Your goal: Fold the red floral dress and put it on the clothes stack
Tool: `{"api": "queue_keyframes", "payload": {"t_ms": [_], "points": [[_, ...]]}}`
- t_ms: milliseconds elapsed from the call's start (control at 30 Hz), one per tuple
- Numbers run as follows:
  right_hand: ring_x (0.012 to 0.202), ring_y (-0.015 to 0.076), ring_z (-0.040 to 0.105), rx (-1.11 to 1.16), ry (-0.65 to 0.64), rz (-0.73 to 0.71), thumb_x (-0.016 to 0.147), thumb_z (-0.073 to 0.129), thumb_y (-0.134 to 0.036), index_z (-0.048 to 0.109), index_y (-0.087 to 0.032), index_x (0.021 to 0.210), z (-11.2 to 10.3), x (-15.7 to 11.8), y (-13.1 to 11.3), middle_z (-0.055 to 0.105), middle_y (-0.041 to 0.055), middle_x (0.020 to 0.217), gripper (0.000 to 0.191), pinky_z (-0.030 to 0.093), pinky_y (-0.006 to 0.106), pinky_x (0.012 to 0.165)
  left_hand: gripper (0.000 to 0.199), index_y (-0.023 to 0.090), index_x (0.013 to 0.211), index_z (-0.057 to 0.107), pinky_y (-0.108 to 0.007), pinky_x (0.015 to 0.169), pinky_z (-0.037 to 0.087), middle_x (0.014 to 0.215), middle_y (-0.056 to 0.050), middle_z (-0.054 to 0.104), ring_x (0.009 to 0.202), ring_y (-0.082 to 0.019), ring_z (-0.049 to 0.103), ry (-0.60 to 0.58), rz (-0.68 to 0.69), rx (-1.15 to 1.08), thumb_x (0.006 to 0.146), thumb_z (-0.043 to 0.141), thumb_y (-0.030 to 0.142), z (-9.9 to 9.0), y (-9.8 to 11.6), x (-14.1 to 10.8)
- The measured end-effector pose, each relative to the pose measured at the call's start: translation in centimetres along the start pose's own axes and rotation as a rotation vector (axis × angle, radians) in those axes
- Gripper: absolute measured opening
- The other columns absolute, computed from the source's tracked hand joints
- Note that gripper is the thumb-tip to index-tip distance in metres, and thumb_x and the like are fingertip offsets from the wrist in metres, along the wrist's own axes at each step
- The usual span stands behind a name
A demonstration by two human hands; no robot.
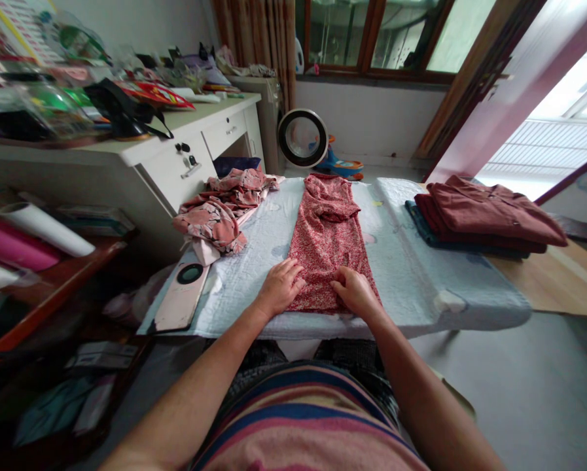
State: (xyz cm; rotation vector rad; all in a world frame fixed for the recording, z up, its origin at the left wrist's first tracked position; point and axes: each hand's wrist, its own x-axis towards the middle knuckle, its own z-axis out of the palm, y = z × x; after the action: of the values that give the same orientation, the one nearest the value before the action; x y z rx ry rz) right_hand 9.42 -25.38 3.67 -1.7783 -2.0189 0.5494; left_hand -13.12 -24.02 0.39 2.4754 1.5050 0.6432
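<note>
A red patterned garment (328, 252) lies folded into a long strip on the cloth-covered table, narrower at its far end and bunched across its upper part. My left hand (280, 288) rests on its near left edge, fingers stretched over the fabric. Near the lower right of the garment, my right hand (356, 292) has thumb and forefinger closed on a bit of the cloth. To the left sits a crumpled pink garment with a dark print (214, 222). Folded clothes (494, 212) in dull red and dark blue are stacked on the right.
A pale blue quilted cloth (401, 281) covers the table. At its left front corner lies a flat pinkish device with a dark round disc (182, 297). A white desk (165, 163) crowded with objects stands left. Beyond the table is a round-framed white fan (303, 139).
</note>
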Motion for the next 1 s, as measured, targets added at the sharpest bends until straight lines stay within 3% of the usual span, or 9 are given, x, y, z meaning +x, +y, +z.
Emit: {"api": "queue_keyframes", "payload": {"t_ms": [67,200,400,600,800,1000], "points": [[0.067,0.0145,0.054,0.009,-0.007,0.013,0.081,0.06,-0.022,0.058,-0.021,0.08,0.3,0.0,0.3,0.064,-0.0009,0.073,0.002,0.031,0.024,0.062,0.034,0.016,0.122,0.063,-0.045,0.114,0.037,0.141,-0.013,0.055,0.134,-0.026,0.048,0.004,-0.004,0.022,0.094,0.052,0.032,0.0,0.1,-0.1],[0.07,0.0151,0.057,-0.024,0.001,0.014,0.081,0.061,-0.022,0.058,-0.021,0.097,0.4,-0.3,0.3,0.067,-0.0002,0.079,0.016,0.032,0.024,0.063,0.037,0.02,0.13,0.059,-0.05,0.114,0.035,0.147,-0.011,0.051,0.139,-0.027,0.043,-0.035,-0.021,0.091,0.097,0.048,0.034,0.0,0.3,-0.3],[0.07,0.0154,0.057,-0.112,-0.075,-0.025,0.083,0.06,-0.029,0.061,-0.021,0.091,-1.4,0.2,-0.2,0.068,0.002,0.079,0.012,0.032,0.024,0.061,0.039,0.024,0.132,0.056,-0.057,0.113,0.032,0.15,-0.01,0.048,0.14,-0.03,0.041,-0.102,-0.059,0.184,0.096,0.051,0.04,-0.5,1.0,-0.4],[0.075,0.0155,0.059,-0.184,0.019,-0.044,0.086,0.053,-0.027,0.067,-0.019,0.082,-2.0,4.9,-0.2,0.07,0.0044,0.083,0.017,0.036,0.025,0.066,0.038,0.02,0.132,0.055,-0.05,0.117,0.029,0.151,-0.012,0.047,0.141,-0.026,0.04,-0.081,-0.001,0.155,0.097,0.048,0.032,-0.8,2.1,0.9],[0.088,0.0189,0.063,-0.279,0.001,0.063,0.09,0.049,-0.032,0.071,-0.018,0.088,-0.5,10.0,-1.1,0.072,0.0102,0.096,0.027,0.041,0.026,0.075,0.047,0.02,0.138,0.05,-0.047,0.117,0.03,0.152,-0.012,0.045,0.141,-0.027,0.039,-0.097,-0.002,0.131,0.096,0.051,0.04,0.9,1.6,1.0],[0.092,0.0217,0.065,-0.301,-0.038,0.111,0.089,0.051,-0.034,0.072,-0.016,0.092,0.3,12.3,-2.0,0.072,0.0141,0.101,0.028,0.043,0.027,0.072,0.055,0.018,0.143,0.045,-0.048,0.12,0.026,0.155,-0.013,0.039,0.145,-0.028,0.034,-0.121,-0.021,0.103,0.097,0.049,0.046,1.2,1.4,0.6]]}}
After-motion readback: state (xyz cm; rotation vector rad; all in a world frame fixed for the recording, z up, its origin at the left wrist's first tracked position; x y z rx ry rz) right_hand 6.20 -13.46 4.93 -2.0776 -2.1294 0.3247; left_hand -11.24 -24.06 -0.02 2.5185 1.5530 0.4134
